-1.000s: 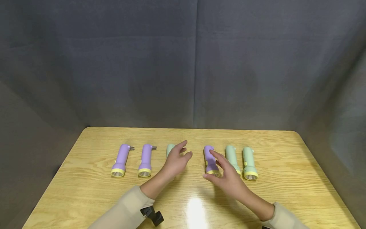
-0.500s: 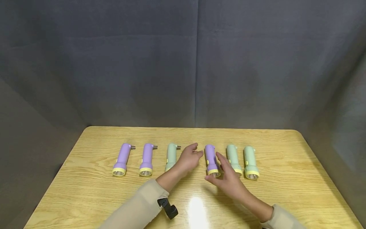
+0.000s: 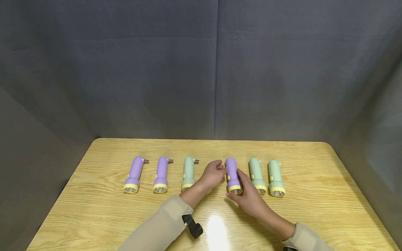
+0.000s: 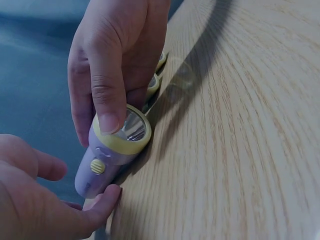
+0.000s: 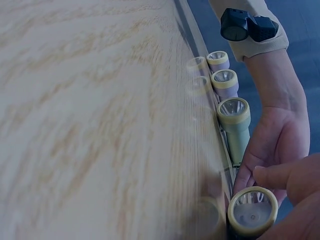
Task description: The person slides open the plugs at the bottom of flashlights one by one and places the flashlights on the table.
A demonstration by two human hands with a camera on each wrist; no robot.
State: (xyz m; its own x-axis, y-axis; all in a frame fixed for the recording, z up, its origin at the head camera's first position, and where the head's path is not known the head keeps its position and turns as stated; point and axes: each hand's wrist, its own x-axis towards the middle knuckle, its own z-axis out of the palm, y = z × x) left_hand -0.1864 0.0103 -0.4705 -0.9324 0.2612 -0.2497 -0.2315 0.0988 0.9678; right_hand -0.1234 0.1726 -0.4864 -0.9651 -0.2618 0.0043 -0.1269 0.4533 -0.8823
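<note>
A purple flashlight (image 3: pixel 232 174) with a yellow lens ring lies on the table, lens toward me. My right hand (image 3: pixel 252 198) holds it about its lens end, thumb at the ring and fingers along its right side. The left wrist view shows that thumb (image 4: pixel 107 100) over the rim of the lens. On the flashlight's left, my left hand (image 3: pixel 213 176) has its fingertips close to the body; whether they touch it I cannot tell. Left of that hand lies a green flashlight (image 3: pixel 188 170) with metal plug prongs sticking out, its lens partly covered by the wrist.
Two purple flashlights (image 3: pixel 161 172) with prongs out lie at the left. Two green flashlights (image 3: pixel 275 176) lie right of my right hand, no prongs visible. All stand in one row on the wooden table (image 3: pixel 94 216). A dark curtain (image 3: pixel 157 69) hangs behind.
My left hand has moved right, from over the green flashlight to beside the purple one. My right hand has come in closer around the purple flashlight, which stays in place.
</note>
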